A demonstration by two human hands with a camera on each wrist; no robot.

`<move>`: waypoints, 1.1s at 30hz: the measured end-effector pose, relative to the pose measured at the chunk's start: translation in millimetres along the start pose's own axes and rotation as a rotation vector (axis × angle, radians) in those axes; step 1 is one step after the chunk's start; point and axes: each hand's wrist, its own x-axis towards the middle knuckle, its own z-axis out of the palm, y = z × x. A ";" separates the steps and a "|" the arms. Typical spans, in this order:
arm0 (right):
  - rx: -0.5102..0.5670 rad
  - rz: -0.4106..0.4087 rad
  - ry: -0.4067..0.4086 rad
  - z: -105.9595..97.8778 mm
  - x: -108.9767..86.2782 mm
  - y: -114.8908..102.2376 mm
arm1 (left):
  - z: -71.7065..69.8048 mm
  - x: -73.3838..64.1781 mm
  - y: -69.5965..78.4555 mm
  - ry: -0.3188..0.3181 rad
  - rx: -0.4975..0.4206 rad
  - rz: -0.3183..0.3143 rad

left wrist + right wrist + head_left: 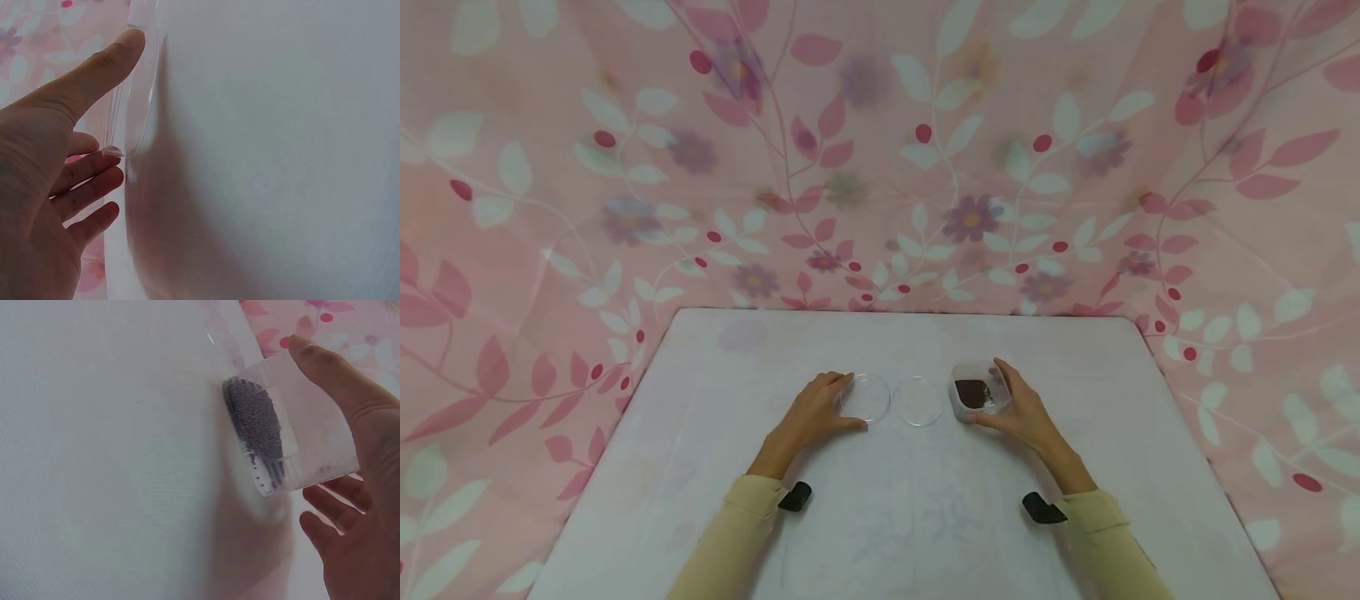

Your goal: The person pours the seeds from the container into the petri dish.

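A transparent round petri dish half (865, 398) lies on the white table. My left hand (820, 410) spans it, thumb on the near side and fingers on the far side; the left wrist view shows the thumb against the dish wall (139, 94). Just right of it lies a second transparent round piece (918, 402), untouched. My right hand (1021, 410) holds a transparent plastic tub (958, 407) between thumb and fingers. Small dark grains, seed-like (255, 419), are heaped to one side inside the tub.
The white cloth-covered table (895, 500) extends around both hands. Behind it and at its sides hangs a pink curtain (880, 167) with leaves and flowers. Black devices (1043, 508) sit at both wrists, by the sleeve cuffs.
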 end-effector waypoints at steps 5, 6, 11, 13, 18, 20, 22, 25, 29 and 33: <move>0.105 0.057 0.001 6.6 -1.5 2.2 | 1.8 0.4 -2.2 -0.001 -0.035 0.000; 0.129 0.066 0.003 7.9 -1.7 2.5 | 2.2 0.3 -2.8 -0.002 -0.044 -0.001; 0.202 0.067 0.032 13.7 -1.6 4.1 | 4.1 0.0 -5.0 -0.007 -0.073 -0.019; 0.221 0.059 0.041 15.3 -2.0 4.6 | 4.7 -0.3 -5.3 -0.007 -0.089 -0.024; 0.249 0.072 0.046 16.9 -3.9 5.6 | 6.0 -0.6 -5.3 -0.001 -0.128 -0.023; 0.249 0.073 0.054 16.8 -4.3 6.2 | 6.5 -0.3 -5.6 0.000 -0.131 -0.021; 0.244 0.067 0.064 16.8 -4.5 6.1 | 7.0 0.0 -6.2 0.000 -0.128 -0.017; 0.233 0.065 0.084 16.4 -4.2 5.3 | 6.8 -0.2 -7.4 0.000 -0.124 -0.006; 0.247 0.057 0.099 14.8 -1.9 3.5 | 4.5 -1.6 -8.5 -0.001 -0.125 0.013; 0.277 0.028 0.107 12.6 1.5 1.1 | 2.4 -2.5 -10.0 -0.008 -0.136 0.030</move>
